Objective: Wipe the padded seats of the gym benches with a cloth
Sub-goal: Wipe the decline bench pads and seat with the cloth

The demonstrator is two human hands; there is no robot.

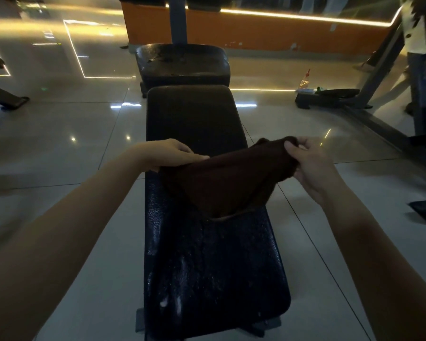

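Stretched above the middle of the long black padded bench seat, a dark brown towelling cloth, lower edge sagging onto perhaps damp padding. Beyond the seat's far end, a shorter black pad.

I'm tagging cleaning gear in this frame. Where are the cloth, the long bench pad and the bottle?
cloth [229,178]: head view, middle of the brown fabric.
long pad [194,119]: head view, bare far part of its top.
bottle [304,81]: head view, clear body below the red top.
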